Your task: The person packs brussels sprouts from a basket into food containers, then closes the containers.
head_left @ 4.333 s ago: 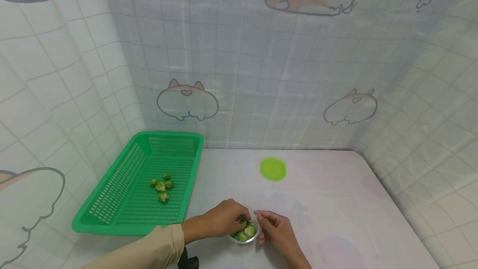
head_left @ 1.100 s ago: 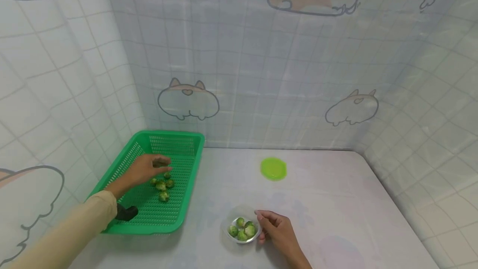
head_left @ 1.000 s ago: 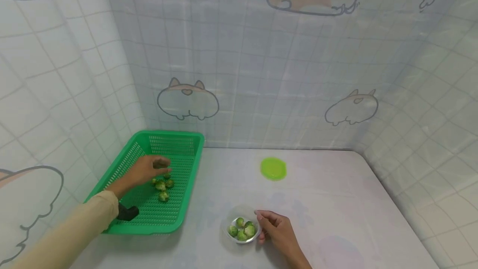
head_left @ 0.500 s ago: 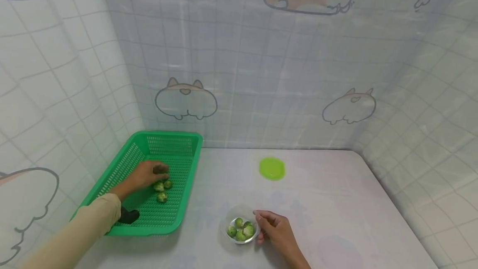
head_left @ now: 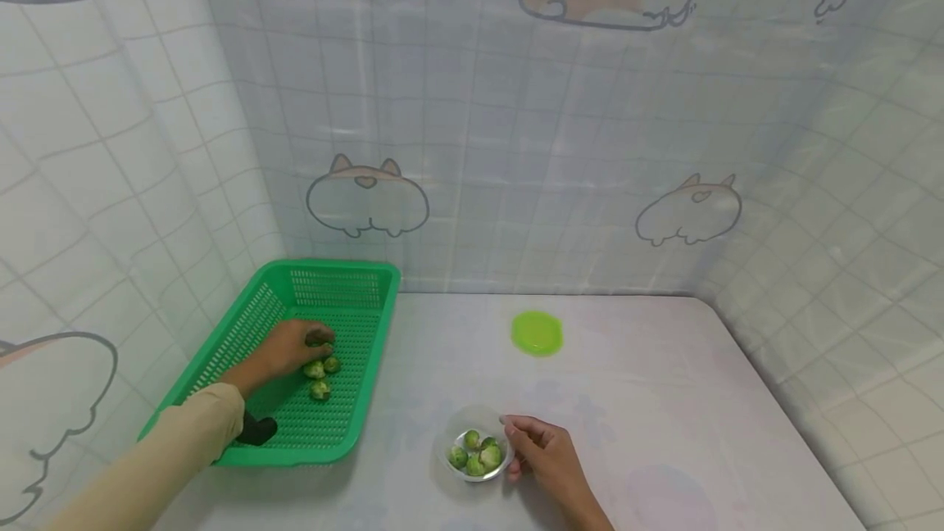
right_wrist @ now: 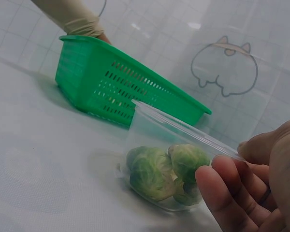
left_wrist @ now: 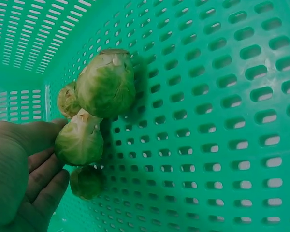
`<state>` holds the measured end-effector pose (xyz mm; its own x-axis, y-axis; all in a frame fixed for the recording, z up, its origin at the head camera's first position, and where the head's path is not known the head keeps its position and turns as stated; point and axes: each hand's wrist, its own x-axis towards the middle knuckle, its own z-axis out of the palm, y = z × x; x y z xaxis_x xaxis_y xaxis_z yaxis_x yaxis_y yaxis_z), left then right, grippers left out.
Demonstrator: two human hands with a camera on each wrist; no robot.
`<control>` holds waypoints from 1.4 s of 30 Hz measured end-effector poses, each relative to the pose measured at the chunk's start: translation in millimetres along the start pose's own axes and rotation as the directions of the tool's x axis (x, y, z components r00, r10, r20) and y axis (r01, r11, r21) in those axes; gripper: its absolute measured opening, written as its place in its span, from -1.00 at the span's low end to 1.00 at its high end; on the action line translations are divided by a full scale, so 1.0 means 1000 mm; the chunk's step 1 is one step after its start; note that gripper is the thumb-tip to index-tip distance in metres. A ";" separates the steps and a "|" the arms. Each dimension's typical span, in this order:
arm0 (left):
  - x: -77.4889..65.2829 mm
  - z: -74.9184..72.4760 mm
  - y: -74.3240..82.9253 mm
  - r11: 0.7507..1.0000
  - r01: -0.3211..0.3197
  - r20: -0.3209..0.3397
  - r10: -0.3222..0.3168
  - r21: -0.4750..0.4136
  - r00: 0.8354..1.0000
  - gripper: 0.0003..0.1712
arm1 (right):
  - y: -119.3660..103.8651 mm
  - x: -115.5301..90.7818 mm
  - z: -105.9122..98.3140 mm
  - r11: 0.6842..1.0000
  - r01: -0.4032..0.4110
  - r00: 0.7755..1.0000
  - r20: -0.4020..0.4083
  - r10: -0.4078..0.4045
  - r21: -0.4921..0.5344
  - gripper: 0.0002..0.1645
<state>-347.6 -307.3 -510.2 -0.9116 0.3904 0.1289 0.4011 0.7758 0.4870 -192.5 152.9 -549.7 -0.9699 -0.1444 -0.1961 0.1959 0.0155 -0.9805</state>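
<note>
A whitish surface [head_left: 627, 400] is marked with faint bluish and pinkish blotches, and its far right corner is rounded. Its left part is taken up by a green perforated basket [head_left: 335, 424]. Nearer the front edge, right of the basket and apart from it, a clear tub [right_wrist: 150, 133] is stood upright. Farther back, a flat lime-green piece [head_left: 537, 333] is laid.

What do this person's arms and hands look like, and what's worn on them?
The left hand is gloveless, below a long beige fabric sleeve wrinkled near its cuff; a small black part shows by the wrist. The right hand is gloveless too, with what seems a thin dark ring; no sleeve shows on that side.
</note>
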 end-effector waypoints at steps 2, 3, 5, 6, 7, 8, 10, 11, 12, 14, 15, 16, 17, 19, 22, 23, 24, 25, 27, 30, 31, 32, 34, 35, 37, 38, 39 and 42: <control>0.000 0.000 0.000 1.000 -0.004 -0.003 0.004 0.009 1.000 -0.70 | 0.000 0.000 0.000 1.000 0.001 1.000 -0.001 -0.001 0.001 -0.47; 0.001 0.000 0.000 1.000 -0.010 -0.001 0.010 0.014 1.000 -0.71 | -0.001 0.000 0.000 1.000 0.003 1.000 -0.001 -0.003 0.000 -0.47; 0.001 0.000 0.000 1.000 -0.010 -0.002 0.010 0.024 1.000 -0.72 | -0.001 0.000 0.001 1.000 0.000 1.000 0.000 0.000 0.002 -0.47; 0.001 -0.001 0.000 1.000 -0.013 -0.003 0.013 0.028 1.000 -0.73 | -0.001 0.000 0.001 1.000 -0.002 1.000 -0.001 0.002 0.002 -0.47; 0.001 -0.001 0.000 0.999 -0.016 -0.004 0.017 0.031 1.000 -0.74 | -0.001 0.000 0.001 1.000 -0.004 1.000 -0.001 0.004 0.001 -0.46; 0.001 -0.001 0.000 0.999 -0.022 -0.004 0.022 0.035 1.000 -0.74 | -0.001 0.001 0.001 1.000 -0.005 1.000 -0.001 0.005 0.001 -0.46; 0.001 -0.002 -0.001 0.999 -0.026 -0.008 0.026 0.037 1.000 -0.76 | -0.001 0.001 0.002 1.000 -0.009 1.000 -0.002 0.009 0.000 -0.46; 0.001 -0.002 -0.001 0.999 -0.029 -0.011 0.029 0.038 1.000 -0.76 | -0.001 0.001 0.002 1.000 -0.008 1.000 -0.002 0.008 -0.002 -0.46; 0.001 -0.003 -0.001 0.999 -0.034 -0.012 0.035 0.039 0.999 -0.76 | -0.001 0.002 0.002 1.000 -0.008 1.000 -0.002 0.008 -0.003 -0.46; 0.001 -0.003 -0.001 0.998 -0.042 -0.016 0.042 0.040 0.999 -0.77 | -0.001 0.002 0.002 1.000 -0.005 1.000 -0.002 0.005 -0.005 -0.46; 0.001 -0.003 -0.001 0.998 -0.043 -0.019 0.044 0.039 0.999 -0.77 | -0.001 0.002 0.002 1.000 -0.003 1.000 -0.001 0.003 -0.004 -0.46; 0.001 -0.003 -0.001 0.998 -0.049 -0.022 0.050 0.039 0.999 -0.77 | -0.001 0.002 0.002 1.000 -0.003 1.000 0.000 0.003 -0.003 -0.46; 0.001 -0.003 -0.001 0.998 -0.050 -0.028 0.051 0.037 0.998 -0.78 | -0.001 0.003 0.002 1.000 -0.003 1.000 0.001 0.003 -0.003 -0.46; 0.001 -0.004 -0.001 0.998 -0.052 -0.036 0.054 0.031 0.998 -0.78 | -0.001 0.003 0.002 1.000 -0.001 1.000 0.001 0.001 -0.001 -0.46; 0.002 -0.005 0.000 0.999 -0.048 -0.049 0.049 0.022 0.998 -0.79 | -0.001 0.003 0.002 1.000 0.005 1.000 -0.001 -0.005 0.001 -0.46; 0.002 -0.006 0.000 0.999 -0.041 -0.053 0.042 0.019 0.998 -0.79 | -0.001 0.003 0.002 1.000 0.007 1.000 -0.003 -0.007 0.002 -0.46; 0.002 -0.007 0.000 0.999 -0.038 -0.054 0.039 0.014 0.998 -0.78 | -0.001 0.003 0.001 1.000 0.008 1.000 -0.005 -0.008 0.002 -0.47; 0.002 -0.007 0.000 0.999 -0.033 -0.057 0.033 0.009 0.998 -0.78 | -0.001 0.003 0.001 1.000 0.006 1.000 -0.006 -0.006 0.002 -0.47; 0.003 -0.009 0.002 1.000 -0.024 -0.060 0.024 0.001 0.998 -0.78 | -0.001 0.004 0.001 1.000 0.003 1.000 -0.008 -0.003 0.004 -0.47; 0.003 -0.011 0.006 1.000 -0.024 -0.063 0.022 -0.020 0.998 -0.77 | -0.001 0.004 0.001 1.000 -0.003 1.000 -0.008 0.003 0.009 -0.47; 0.002 -0.012 0.008 0.999 -0.023 -0.066 0.021 -0.025 0.998 -0.77 | -0.002 0.004 0.001 1.000 -0.002 1.000 -0.007 0.002 0.011 -0.47; 0.003 -0.013 0.009 0.999 -0.025 -0.073 0.023 -0.031 0.997 -0.77 | -0.002 0.004 0.002 1.000 -0.001 1.000 -0.007 0.001 0.013 -0.47; 0.002 -0.015 0.012 0.999 -0.029 -0.085 0.026 -0.040 0.996 -0.77 | -0.003 0.004 0.002 1.000 0.001 1.000 -0.009 0.000 0.012 -0.47; 0.001 -0.016 0.013 0.999 -0.031 -0.094 0.027 -0.043 0.995 -0.78 | -0.004 0.003 0.003 1.000 0.000 1.000 -0.011 0.000 0.013 -0.47; 0.000 -0.017 0.014 0.998 -0.036 -0.114 0.030 -0.052 0.993 -0.79 | -0.005 0.003 0.003 1.000 -0.005 1.000 -0.015 0.005 0.009 -0.47; 0.000 -0.017 0.014 0.998 -0.039 -0.123 0.032 -0.058 0.992 -0.79 | -0.005 0.002 0.003 1.000 -0.009 1.000 -0.017 0.009 0.006 -0.47; -0.001 -0.017 0.015 0.997 -0.037 -0.130 0.028 -0.069 0.991 -0.80 | -0.006 0.002 0.003 1.000 -0.010 1.000 -0.018 0.010 0.005 -0.47; -0.003 -0.019 0.015 0.994 -0.029 -0.145 0.014 -0.104 0.989 -0.81 | -0.006 0.002 0.003 1.000 -0.014 1.000 -0.021 0.014 0.000 -0.46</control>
<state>-340.5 -305.9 -486.8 -0.9093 0.3251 0.2598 0.4162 0.7080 0.5705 -195.6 149.7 -544.4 -0.9699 -0.1238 -0.2097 0.2091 0.0179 -0.9777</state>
